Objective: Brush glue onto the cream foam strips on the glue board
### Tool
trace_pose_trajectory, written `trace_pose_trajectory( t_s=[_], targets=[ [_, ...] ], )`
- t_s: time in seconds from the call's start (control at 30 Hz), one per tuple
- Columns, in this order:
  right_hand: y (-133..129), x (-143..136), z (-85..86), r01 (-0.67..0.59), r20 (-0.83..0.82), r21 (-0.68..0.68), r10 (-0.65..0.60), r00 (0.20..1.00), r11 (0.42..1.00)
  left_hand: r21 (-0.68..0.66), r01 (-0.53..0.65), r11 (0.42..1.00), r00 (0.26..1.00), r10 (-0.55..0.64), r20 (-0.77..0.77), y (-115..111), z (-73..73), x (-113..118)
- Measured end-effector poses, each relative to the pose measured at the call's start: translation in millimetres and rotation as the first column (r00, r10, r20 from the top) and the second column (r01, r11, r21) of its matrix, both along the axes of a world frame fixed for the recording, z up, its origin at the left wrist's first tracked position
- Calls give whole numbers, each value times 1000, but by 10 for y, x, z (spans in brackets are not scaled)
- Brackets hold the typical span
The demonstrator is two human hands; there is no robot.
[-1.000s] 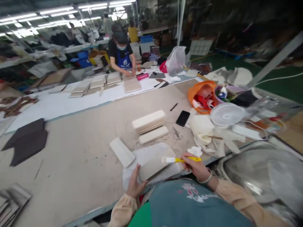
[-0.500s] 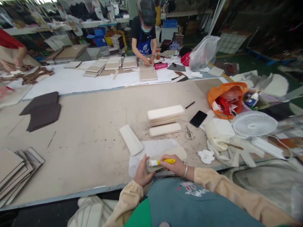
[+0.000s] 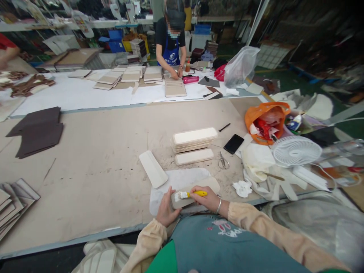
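My right hand (image 3: 206, 198) is closed round the yellow handle of a paintbrush (image 3: 196, 193). Its white-coated bristles touch a pale, round-ended panel (image 3: 211, 184) near the left end. That end sits between the thumb and fingers of my left hand (image 3: 166, 209), which holds it. A white sheet (image 3: 159, 197) lies beneath the panel. Just beyond my left hand, a second pale strip (image 3: 153, 168) rests slantwise, partly on the sheet. Farther back stands a stack of round-ended panels (image 3: 195, 137), with a lower pile (image 3: 194, 156) in front of it.
Right of the stack are scissors (image 3: 223, 161), a phone (image 3: 233, 144) and a black pen (image 3: 224, 127). Crumpled tissue (image 3: 242, 188), a white fan (image 3: 297, 150) and an orange bag (image 3: 250, 113) crowd the right. Dark sheets (image 3: 40, 132) lie left. A co-worker (image 3: 171, 41) works across the table.
The view has shifted slightly, so most things appear farther left. The brush bristles have moved a little left along the panel; both hands keep their hold.
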State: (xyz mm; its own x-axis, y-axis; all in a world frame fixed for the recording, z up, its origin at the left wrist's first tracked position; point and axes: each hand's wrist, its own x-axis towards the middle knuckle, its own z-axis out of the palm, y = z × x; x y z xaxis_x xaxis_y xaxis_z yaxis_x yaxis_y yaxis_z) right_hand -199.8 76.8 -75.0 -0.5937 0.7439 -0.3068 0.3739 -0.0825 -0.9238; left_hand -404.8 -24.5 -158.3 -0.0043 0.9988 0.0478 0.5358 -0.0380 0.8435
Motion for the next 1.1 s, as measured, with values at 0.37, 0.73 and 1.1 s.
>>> trace_pose_trajectory(
  t_s=[0.37, 0.73, 1.1],
  targets=[
    [161, 669, -3, 233, 88, 24, -235, 968, 972, 6, -2, 1000, 995, 3, -95, 30, 48, -1],
    [300, 1218, 35, 376, 176, 137, -396, 901, 916, 5, 1, 1000, 992, 0, -122, 37, 53, -3],
    [111, 851, 228, 311, 37, -22, -310, 950, 950, 8, 16, 1000, 997, -15, -78, 13, 35, -18]
  ],
)
